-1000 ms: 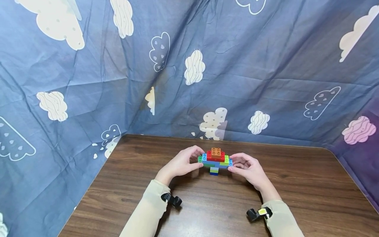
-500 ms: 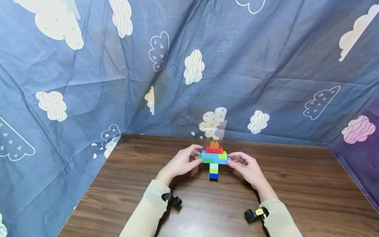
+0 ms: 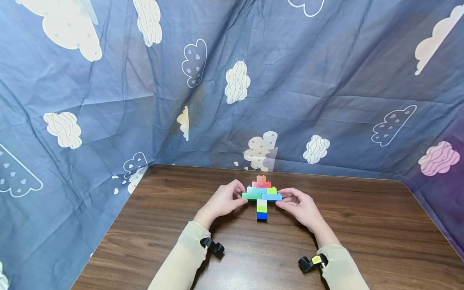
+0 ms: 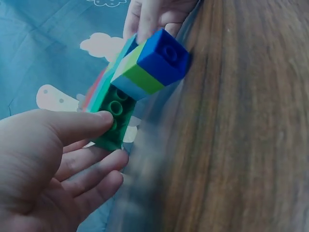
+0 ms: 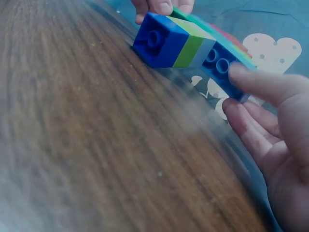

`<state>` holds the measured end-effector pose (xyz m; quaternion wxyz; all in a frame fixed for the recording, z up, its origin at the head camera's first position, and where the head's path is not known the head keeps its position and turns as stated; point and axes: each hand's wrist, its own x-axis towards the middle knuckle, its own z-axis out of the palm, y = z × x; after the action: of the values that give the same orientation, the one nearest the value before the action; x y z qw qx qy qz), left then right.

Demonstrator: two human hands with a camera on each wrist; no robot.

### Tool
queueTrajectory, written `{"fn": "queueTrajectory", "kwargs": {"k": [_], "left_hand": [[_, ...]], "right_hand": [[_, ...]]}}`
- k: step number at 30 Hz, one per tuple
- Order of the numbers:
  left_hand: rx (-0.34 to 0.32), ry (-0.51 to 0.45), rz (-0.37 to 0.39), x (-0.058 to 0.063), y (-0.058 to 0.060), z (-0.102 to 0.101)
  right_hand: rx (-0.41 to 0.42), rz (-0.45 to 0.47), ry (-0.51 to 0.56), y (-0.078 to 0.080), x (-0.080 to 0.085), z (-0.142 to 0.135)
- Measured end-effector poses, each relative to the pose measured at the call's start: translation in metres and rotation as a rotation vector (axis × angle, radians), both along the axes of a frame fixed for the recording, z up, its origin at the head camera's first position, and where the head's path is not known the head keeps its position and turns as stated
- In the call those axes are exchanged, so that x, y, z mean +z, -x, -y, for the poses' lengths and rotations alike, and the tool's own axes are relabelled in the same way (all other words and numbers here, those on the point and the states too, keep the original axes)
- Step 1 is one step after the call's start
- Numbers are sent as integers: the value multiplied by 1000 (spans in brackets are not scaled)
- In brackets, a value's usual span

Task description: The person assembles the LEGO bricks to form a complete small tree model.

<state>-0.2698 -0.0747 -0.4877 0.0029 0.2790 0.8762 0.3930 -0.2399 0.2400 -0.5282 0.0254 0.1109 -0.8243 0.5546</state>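
A tree-shaped model of toy building bricks (image 3: 262, 196) is held between the two hands near the middle of the table. Its trunk stacks a blue brick (image 4: 163, 57), a lime one and a pale one; above lie green and blue, light blue and lime, red, and an orange brick at the tip. My left hand (image 3: 225, 200) pinches the end of the green brick (image 4: 116, 108), thumb on its hollow underside. At the other end, my right hand (image 3: 301, 206) pinches the blue brick (image 5: 224, 67) likewise. The model leans back, its front facing the head camera. Whether it touches the table is unclear.
A brown wood-grain table (image 3: 253, 257) spreads under both arms. Behind it hangs a blue cloth (image 3: 282, 80) printed with clouds, reaching the table's back edge. A black wrist camera (image 3: 212, 246) sits on the left sleeve, another camera (image 3: 312, 262) on the right.
The model has tipped back: its stud tops showed a second ago, and now its front faces and the trunk's full length show. Both hands keep their hold and have shifted only slightly.
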Motion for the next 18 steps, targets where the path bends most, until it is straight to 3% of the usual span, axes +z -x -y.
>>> {"fn": "queueTrajectory", "kwargs": {"k": [7,18], "left_hand": [[29,26,22,-3,1,1],[32,55,32,-9,3,1]], "right_hand": [[-29,-16,-133,1,0,2],[-36,-54,-214,1,-2,5]]}}
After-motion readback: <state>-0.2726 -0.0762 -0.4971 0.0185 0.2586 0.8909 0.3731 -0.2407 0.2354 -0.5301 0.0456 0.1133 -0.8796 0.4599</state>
